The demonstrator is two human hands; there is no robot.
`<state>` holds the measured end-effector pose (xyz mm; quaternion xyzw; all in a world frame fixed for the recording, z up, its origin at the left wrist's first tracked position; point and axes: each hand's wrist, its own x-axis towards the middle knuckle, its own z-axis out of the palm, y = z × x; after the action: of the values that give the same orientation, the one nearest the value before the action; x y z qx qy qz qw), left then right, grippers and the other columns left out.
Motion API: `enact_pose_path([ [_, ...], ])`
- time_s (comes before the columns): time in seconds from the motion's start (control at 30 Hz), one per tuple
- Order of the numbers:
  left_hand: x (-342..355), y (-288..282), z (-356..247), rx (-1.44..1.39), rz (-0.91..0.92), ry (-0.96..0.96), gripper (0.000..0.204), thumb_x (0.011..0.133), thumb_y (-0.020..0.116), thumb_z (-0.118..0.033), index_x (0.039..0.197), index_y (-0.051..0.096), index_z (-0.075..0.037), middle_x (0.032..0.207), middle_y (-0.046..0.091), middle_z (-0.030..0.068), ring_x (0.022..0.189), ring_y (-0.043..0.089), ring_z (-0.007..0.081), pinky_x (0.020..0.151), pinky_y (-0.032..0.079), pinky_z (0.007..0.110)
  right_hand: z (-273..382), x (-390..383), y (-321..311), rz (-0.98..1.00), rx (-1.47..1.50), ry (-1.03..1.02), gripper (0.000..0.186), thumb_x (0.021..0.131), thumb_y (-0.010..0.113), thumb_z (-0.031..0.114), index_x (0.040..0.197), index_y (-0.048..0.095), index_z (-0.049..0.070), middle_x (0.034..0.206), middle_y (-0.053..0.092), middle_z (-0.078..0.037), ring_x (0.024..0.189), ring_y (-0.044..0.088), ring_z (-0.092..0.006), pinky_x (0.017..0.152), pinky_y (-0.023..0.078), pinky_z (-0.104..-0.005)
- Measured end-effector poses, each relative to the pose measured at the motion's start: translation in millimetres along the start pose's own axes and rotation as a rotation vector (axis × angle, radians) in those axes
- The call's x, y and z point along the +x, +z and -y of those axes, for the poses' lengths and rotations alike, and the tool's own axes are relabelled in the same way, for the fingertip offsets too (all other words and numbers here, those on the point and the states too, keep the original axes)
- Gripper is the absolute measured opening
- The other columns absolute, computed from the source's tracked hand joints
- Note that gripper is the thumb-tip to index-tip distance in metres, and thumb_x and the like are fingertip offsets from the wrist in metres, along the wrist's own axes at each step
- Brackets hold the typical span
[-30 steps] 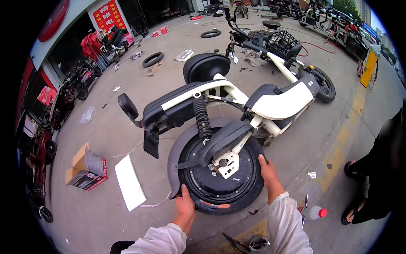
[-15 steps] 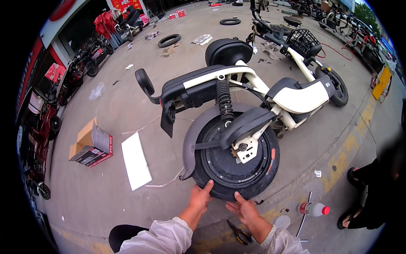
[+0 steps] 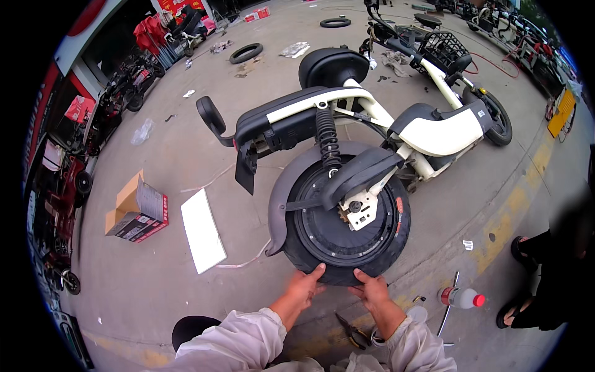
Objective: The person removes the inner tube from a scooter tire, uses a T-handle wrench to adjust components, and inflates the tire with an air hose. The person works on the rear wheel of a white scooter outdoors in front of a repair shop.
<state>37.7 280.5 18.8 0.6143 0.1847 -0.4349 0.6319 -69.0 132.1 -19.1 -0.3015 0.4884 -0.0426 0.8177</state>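
Note:
A white and black electric scooter (image 3: 434,133) lies tipped on its side, its rear end toward me. Both my hands grip the near edge of the black rear tyre (image 3: 347,276), thumbs on its upper sidewall and fingers curled underneath. My left hand (image 3: 304,288) holds it left of the lowest point, my right hand (image 3: 373,292) a short way to the right. Inside the tyre sits a dark hub motor (image 3: 325,232) with a pale metal plate (image 3: 362,211) at the axle. A grey fender (image 3: 279,211) curves round the wheel's left side.
Pliers (image 3: 352,332), a clear bottle with a red cap (image 3: 462,297) and a metal rod (image 3: 447,307) lie near my right arm. A person's sandalled feet (image 3: 517,310) stand at right. Leftward are a white board (image 3: 203,232) and an open carton (image 3: 137,211); loose tyres (image 3: 246,53) lie farther off.
My right hand has shifted slightly up and right along the tyre, and my left hand slightly right. Both thumbs now press on the sidewall. The view has tilted a little.

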Motion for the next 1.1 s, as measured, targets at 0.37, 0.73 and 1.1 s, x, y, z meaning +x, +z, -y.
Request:
enact_pose_path([
  [0.37, 1, -21, -30, 0.142, -0.083, 0.205, 0.041, 0.087, 0.065, -0.022, 0.115, 0.047, 0.001, 0.104, 0.060, 0.0120, 0.078, 0.062, 0.0213, 0.071, 0.052, 0.042, -8, -37, 26, 0.116, 0.088, 0.062, 0.051, 0.088, 0.064, 0.020, 0.122, 0.039, -0.010, 0.112, 0.056, -0.020, 0.089, 0.063, -0.0312, 0.076, 0.056, -0.0410],
  [0.73, -21, 28, 7, 0.376, -0.029, -0.112, 0.061, 0.085, 0.065, -0.041, 0.116, 0.044, 0.008, 0.111, 0.058, 0.0174, 0.087, 0.062, 0.0269, 0.071, 0.053, 0.044, 18, 14, -35, 0.118, -0.129, -0.025, 0.062, 0.085, 0.066, 0.020, 0.126, 0.029, -0.008, 0.111, 0.054, -0.016, 0.087, 0.063, -0.0299, 0.069, 0.057, -0.0390],
  [1.1, -8, -25, -35, 0.078, -0.086, 0.211, 0.045, 0.088, 0.064, -0.025, 0.122, 0.043, -0.002, 0.097, 0.058, 0.0064, 0.080, 0.056, 0.0154, 0.074, 0.052, 0.038, -11, -33, 17, 0.129, 0.040, 0.074, 0.057, 0.090, 0.061, 0.028, 0.126, 0.033, -0.006, 0.119, 0.049, -0.023, 0.098, 0.060, -0.0364, 0.075, 0.055, -0.0430],
])
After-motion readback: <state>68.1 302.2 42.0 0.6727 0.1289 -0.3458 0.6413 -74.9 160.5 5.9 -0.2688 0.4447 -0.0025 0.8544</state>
